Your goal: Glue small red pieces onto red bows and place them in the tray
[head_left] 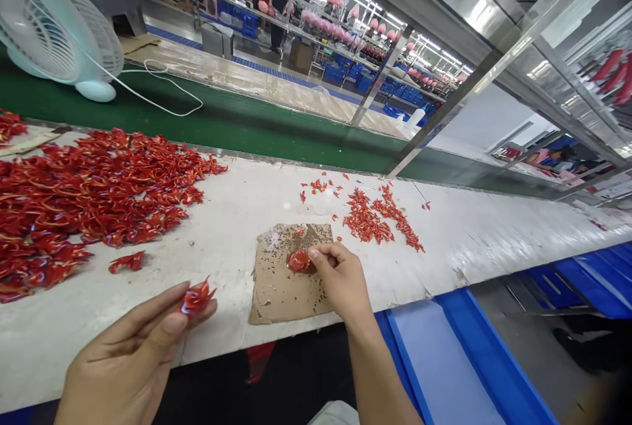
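Between the thumb and fingers of my left hand (pixel 133 346) is a glossy red spiky plastic piece (pixel 196 298), held up in front of the table edge. My right hand (pixel 340 277) is closed in a pinch over a cardboard sheet (pixel 276 293), its fingertips at the right rim of a small round red dish or blob (pixel 299 260). What those fingertips pinch, if anything, is hidden. The cardboard is dotted with small dark specks and marks. A single red piece (pixel 127 262) like the held one lies beyond my left hand.
A large heap of red pieces (pixel 99 188) covers the left of the white table (pixel 222 214). Smaller red bits (pixel 368 218) lie at right behind the cardboard. A fan (pixel 54 24) stands at the far left on a green belt (pixel 237 129). A blue bin (pixel 459 352) sits below the table edge.
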`<state>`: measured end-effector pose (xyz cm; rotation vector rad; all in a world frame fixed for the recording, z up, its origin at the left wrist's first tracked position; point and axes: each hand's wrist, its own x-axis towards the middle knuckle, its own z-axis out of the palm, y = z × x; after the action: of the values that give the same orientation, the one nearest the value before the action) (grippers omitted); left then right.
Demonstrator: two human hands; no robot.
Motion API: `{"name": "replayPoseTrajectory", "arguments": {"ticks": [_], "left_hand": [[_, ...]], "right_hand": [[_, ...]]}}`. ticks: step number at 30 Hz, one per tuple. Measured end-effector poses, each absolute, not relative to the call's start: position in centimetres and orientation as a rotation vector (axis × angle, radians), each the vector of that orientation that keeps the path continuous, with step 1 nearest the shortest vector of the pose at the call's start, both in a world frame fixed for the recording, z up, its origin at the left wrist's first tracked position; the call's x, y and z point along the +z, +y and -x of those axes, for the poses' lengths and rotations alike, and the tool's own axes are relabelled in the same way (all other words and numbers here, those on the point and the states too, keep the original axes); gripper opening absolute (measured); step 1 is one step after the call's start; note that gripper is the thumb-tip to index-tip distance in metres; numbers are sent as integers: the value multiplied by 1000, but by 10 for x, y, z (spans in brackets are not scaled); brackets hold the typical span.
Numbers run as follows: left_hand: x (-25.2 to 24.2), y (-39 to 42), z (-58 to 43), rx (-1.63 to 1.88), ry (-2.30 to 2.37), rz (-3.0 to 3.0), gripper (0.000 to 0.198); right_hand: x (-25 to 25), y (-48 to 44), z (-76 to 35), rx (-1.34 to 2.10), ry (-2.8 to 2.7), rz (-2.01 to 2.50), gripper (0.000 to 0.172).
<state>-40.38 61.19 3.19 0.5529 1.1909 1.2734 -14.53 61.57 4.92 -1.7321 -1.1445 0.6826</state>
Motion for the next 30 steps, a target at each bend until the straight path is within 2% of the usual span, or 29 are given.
{"name": "replayPoseTrajectory", "arguments": {"ticks": [5, 9, 17, 24, 30], "left_hand": [[35, 604, 388, 1218, 1149, -589, 40], [37, 597, 379, 1159, 1128, -522, 53], [55, 589, 349, 901, 1012, -387, 55], [68, 580, 324, 731, 850, -408, 40], [65, 575, 315, 684, 794, -452, 37]], "right_hand": [[39, 619, 148, 616, -1187, 1735, 15], [40, 616, 149, 622, -1174, 1701, 14], [75, 586, 156, 841, -1130, 1329, 16], [89, 553, 163, 1028, -1182, 1149, 11], [85, 542, 158, 979, -1164, 1123, 6]]}}
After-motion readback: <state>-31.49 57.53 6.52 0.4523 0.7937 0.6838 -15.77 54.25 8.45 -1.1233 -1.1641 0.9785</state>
